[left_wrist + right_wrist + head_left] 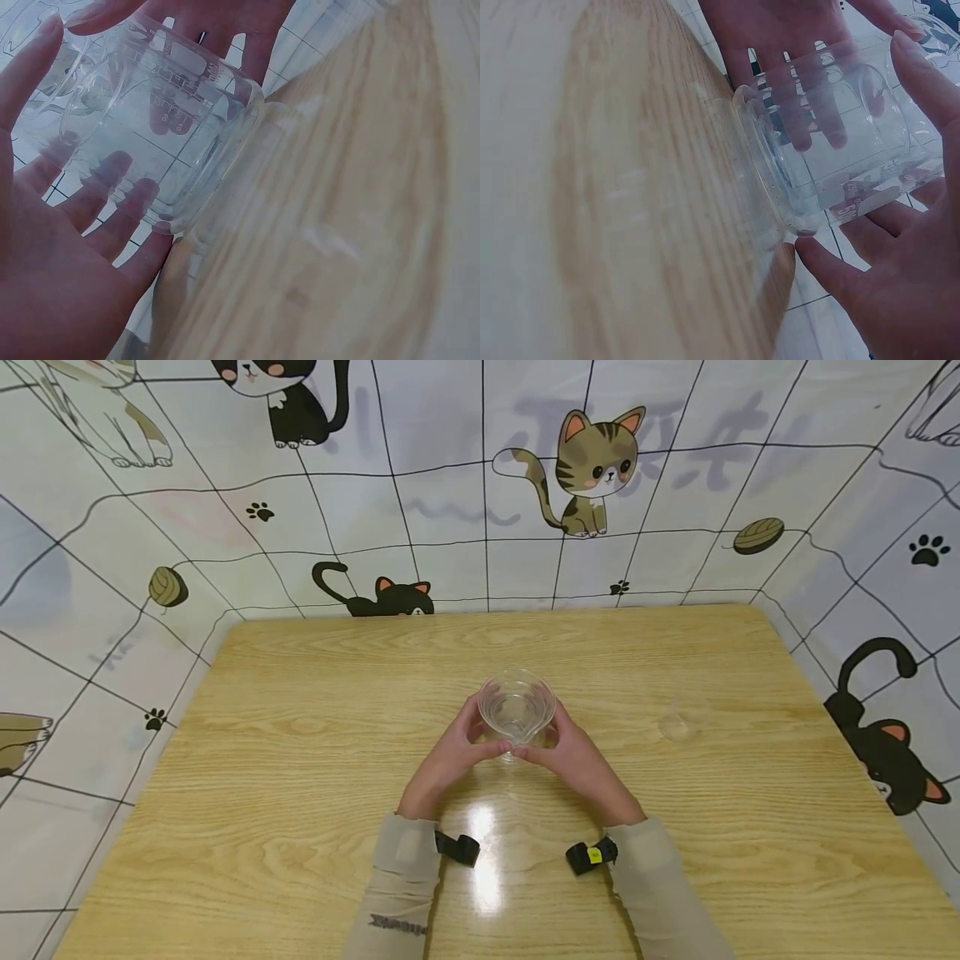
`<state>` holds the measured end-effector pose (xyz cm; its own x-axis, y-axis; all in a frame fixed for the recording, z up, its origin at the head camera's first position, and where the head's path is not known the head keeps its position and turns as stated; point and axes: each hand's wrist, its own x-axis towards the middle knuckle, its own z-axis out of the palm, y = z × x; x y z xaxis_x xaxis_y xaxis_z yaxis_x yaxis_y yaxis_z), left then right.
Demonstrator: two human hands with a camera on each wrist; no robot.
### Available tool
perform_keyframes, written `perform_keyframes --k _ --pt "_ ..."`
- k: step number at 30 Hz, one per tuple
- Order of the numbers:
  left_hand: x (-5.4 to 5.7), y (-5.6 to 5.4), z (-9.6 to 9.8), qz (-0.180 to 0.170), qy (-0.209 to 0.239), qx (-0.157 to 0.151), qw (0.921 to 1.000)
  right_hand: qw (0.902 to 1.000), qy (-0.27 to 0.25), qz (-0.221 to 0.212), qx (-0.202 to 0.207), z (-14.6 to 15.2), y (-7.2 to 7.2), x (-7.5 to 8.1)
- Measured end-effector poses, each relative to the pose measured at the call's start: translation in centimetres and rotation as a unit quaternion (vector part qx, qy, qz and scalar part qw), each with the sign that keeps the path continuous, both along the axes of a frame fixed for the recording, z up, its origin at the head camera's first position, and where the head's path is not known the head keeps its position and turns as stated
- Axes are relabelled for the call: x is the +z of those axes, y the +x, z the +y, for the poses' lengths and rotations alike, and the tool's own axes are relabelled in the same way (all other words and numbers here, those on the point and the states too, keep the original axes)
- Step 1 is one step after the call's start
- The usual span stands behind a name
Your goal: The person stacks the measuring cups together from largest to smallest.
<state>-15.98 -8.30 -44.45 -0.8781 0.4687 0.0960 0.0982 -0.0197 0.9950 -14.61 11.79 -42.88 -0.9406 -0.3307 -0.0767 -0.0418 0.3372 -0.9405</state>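
- Both forearms reach in from the near edge of the worktop (285, 793), slanting inward so that the two hands meet around a clear beaker (517, 702).
- The left hand (453, 752) grips the beaker's left side, its fingers curved round the wall and its thumb on the near side.
- The right hand (577, 758) grips the right side in the same way; the two thumb tips almost meet below the spout.
- The beaker is upright, about midway between the left and right edges of the worktop and closer to the far edge than the near one, its spout towards the near edge.
- The head view shows its open mouth from above, and also a faint clear object (678, 725) between the beaker and the right edge; neither wrist view shows that object.
- Only the wrist views make plain the white markings (176, 97) on the beaker's wall and the fingers spread along its side.
- They show the base right at the worktop's surface; whether it touches is hard to tell.
- The head view alone takes in the beige sleeves (397, 881) and black wrist straps (459, 848).
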Motion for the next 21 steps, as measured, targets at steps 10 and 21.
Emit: perform_keyframes --k 10,21 --pt "-0.1 0.1 0.2 -0.001 0.001 0.012 0.9999 0.9998 0.018 0.003 -0.002 0.2 -0.5 -1.4" --pt "-0.5 0.2 0.1 -0.003 -0.008 0.028 0.9996 0.9999 0.011 0.001 0.004 0.6 -0.8 -2.2"
